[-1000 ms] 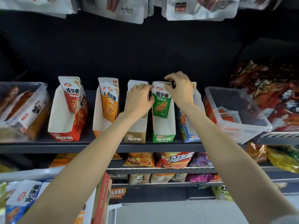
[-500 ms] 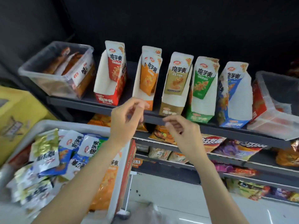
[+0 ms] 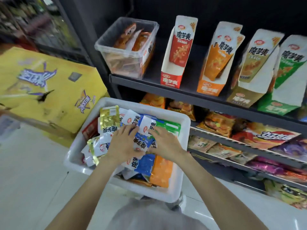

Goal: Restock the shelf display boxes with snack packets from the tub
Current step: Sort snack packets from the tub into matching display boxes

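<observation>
Nearest the camera, two bare forearms reach forward and down into a white tub (image 3: 183, 153) that sits low in front of the shelving, heaped with snack packets (image 3: 144, 161) in blue, orange, green, gold and red. Both hands lie on top of the heap, close together near the tub's middle. The left hand (image 3: 123, 143) rests palm down on the packets with its fingers spread and fairly straight, gripping nothing that can be seen. The right hand (image 3: 163, 143) lies just beside it, fingers likewise extended over a white-topped packet; whether its thumb pinches a packet cannot be told. Left of the tub, a large yellow carton (image 3: 48, 90) stands tilted on the pale floor (image 3: 26, 180). Behind the tub, lower shelves (image 3: 249, 146) carry flat-lying bags in orange, red and purple. Farther back, on the dark upper shelf (image 3: 149, 83), a clear plastic bin (image 3: 126, 47) holds orange-wrapped packs at the left. To its right stand four upright display boxes in a row: a red box (image 3: 169, 80), an orange box (image 3: 209, 88), a gold box (image 3: 240, 98) and a green box (image 3: 275, 107), each with a matching packet leaning inside and room left in front.
</observation>
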{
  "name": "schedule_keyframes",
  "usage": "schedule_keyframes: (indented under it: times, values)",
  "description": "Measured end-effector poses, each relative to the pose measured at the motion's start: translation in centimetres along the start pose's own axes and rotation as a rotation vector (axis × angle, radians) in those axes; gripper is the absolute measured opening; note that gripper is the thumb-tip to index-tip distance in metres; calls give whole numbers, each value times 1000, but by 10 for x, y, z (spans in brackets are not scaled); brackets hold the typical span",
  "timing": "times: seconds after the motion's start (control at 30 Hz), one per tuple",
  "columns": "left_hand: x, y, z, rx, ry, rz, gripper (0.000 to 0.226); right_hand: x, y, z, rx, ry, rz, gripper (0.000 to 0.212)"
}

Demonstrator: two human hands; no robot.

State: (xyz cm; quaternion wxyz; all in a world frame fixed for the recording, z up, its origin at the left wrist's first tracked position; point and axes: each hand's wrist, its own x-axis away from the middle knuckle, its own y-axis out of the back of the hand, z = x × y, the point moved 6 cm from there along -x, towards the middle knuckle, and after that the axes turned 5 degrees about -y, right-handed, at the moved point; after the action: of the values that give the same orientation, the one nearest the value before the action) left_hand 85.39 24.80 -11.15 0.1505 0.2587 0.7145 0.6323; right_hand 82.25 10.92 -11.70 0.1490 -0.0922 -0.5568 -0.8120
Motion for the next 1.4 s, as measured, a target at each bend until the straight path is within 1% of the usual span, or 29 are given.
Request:
schedule_keyframes:
  times: [0.07,0.1,0.13,0.17,0.2,0.23,0.3,0.37,0.4,0.47,0.5,0.57,0.6,0.63,0.7,0.77,0.83,0.87,0.9,0.97,1.03,1.1,1.13,1.17,1.2,1.27,1.33,1.37,1.4]
  values:
    - [4,-11,-3,-99,-18,160,113,-5,-9,3,117,-5,0,84]
    - [6,-13,-6,-136,-35,198,117,-4,-10,4,150,-13,-17,84]
    - [7,-11,-9,-153,-45,200,117,-3,-12,5,168,-20,-33,83]
    - [7,-7,-10,-146,-55,171,111,-2,-12,5,178,-22,-49,82]
    - [7,-3,-9,-111,-68,103,101,-2,-13,5,182,-21,-61,81]
    - [7,3,-8,-64,-92,4,85,-2,-12,6,184,-16,-72,80]
    - [9,13,-1,34,-139,-154,49,-2,-11,6,173,-12,-89,76]
    - [13,21,1,92,-222,-253,16,-1,-9,7,118,-24,-100,70]
    - [16,23,2,111,-272,-287,9,-1,-9,7,85,-23,-107,67]
    - [25,30,1,189,-326,-364,15,2,-6,10,-15,20,-173,57]
    - [29,37,3,253,-311,-402,20,5,-1,13,-124,57,-252,47]
    - [34,55,7,349,-253,-509,29,14,17,14,-378,94,-462,24]
    - [36,66,9,372,-235,-573,33,19,29,15,-441,111,-557,16]
    - [37,77,11,393,-231,-635,34,23,39,19,-445,123,-618,14]
    - [33,93,14,472,-233,-692,29,25,52,32,-374,143,-661,15]
    - [28,103,19,594,-180,-712,23,22,59,41,-416,127,-626,11]
    - [20,103,31,828,-58,-662,15,18,58,43,-610,35,-538,2]
    - [17,102,36,965,-1,-621,12,15,55,42,-720,-34,-495,5]
    - [15,99,43,1073,55,-600,15,13,51,38,-836,-110,-464,8]
    - [14,94,54,1185,138,-548,25,11,41,31,-1085,-244,-424,7]
    - [14,86,53,1266,174,-393,31,12,31,28,-1258,-330,-404,4]
    - [13,75,41,1334,149,-167,36,15,26,28,-1369,-381,-400,4]
    - [13,70,35,1324,119,-95,39,18,26,30,-1395,-396,-412,6]
    - [13,70,30,1265,73,-82,41,20,27,31,-1398,-408,-436,8]
    - [14,73,26,1159,26,-143,41,24,30,32,-1379,-416,-470,12]
    - [14,87,23,845,-53,-398,33,36,42,35,-1350,-424,-543,23]
    - [18,102,14,494,-186,-646,26,50,57,37,-1415,-399,-580,34]
    - [20,104,7,391,-274,-722,25,56,64,37,-1435,-382,-572,38]
    - [22,105,-3,347,-369,-762,25,61,71,36,-1420,-376,-564,39]
